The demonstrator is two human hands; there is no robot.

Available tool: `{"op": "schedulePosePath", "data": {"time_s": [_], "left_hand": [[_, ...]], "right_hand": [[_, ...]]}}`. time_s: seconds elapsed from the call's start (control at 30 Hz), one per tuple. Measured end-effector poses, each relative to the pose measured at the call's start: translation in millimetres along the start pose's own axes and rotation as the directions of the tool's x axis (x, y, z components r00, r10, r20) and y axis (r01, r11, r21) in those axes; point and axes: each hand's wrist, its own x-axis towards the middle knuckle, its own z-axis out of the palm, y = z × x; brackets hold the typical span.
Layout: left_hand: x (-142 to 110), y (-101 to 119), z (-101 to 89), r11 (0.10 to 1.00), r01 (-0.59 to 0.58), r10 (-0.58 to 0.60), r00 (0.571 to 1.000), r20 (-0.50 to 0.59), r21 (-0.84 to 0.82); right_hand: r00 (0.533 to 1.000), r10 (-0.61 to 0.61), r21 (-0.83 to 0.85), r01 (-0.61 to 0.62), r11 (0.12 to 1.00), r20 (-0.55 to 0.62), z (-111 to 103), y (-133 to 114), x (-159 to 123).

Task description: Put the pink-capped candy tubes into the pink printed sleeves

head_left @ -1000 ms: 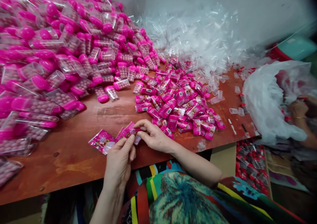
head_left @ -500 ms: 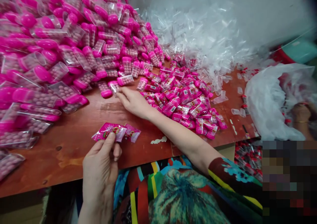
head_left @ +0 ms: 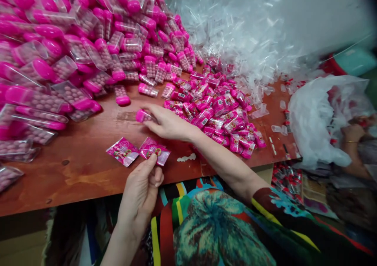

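My left hand (head_left: 141,187) pinches the edge of a pink printed plastic sleeve (head_left: 149,147) between thumb and fingers, just above the table's front part. Beside it, to the left, a second pink printed sleeve (head_left: 123,151) lies flat on the wood. My right hand (head_left: 167,121) is closed around a small clear candy container (head_left: 143,115) with a pink cap, held low over the table. Its fingers hide most of the container. A loose candy container (head_left: 121,95) stands a little further back.
A large heap of pink-capped candy containers (head_left: 73,50) fills the left. Sleeved containers (head_left: 218,105) lie in a pile right of centre, with clear empty containers (head_left: 235,34) behind. On the right, a co-worker's hand (head_left: 353,134) is at a translucent bag (head_left: 312,121) beyond the wooden table (head_left: 97,183).
My right hand has drawn a candy container away from the heap, toward me. My left hand has shifted right, from the left sleeve to the right one; the left sleeve now lies free.
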Motion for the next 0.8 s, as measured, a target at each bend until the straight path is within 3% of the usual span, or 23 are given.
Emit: {"op": "schedulePosePath", "data": {"time_s": [0.07, 0.13, 0.27, 0.37, 0.47, 0.67, 0.8], "left_hand": [[0, -5, 3.7, 0.999, -0.002, 0.002, 1.000, -0.004, -0.034], [2, -9, 7.1, 0.998, -0.016, 0.014, 1.000, -0.026, -0.066], [9, -14, 12.6, 0.992, -0.026, 0.015, 0.996, -0.092, -0.123], [14, -17, 16.6, 0.990, -0.029, 0.014, 0.994, -0.107, -0.140], [16, -21, 19.1, 0.991, -0.038, 0.026, 0.995, -0.097, -0.127], [14, -25, 18.1, 0.997, -0.057, 0.056, 0.998, -0.033, -0.042], [13, -27, 15.6, 0.999, -0.015, 0.013, 0.999, 0.048, 0.039]], "right_hand": [[1.000, 0.027, 0.237, -0.028, 0.971, 0.009, -9, -10, -40], [0.987, 0.149, 0.407, -0.114, 0.906, -0.055, -11, -19, -77], [0.913, 0.368, 0.627, -0.185, 0.756, -0.174, 11, -20, -125], [0.871, 0.439, 0.669, -0.191, 0.718, -0.222, 37, -14, -136], [0.860, 0.466, 0.664, -0.224, 0.713, -0.210, 53, -12, -139], [0.883, 0.448, 0.695, -0.233, 0.680, -0.141, 53, -12, -143], [0.896, 0.432, 0.723, -0.228, 0.652, -0.106, 53, -10, -142]]}}
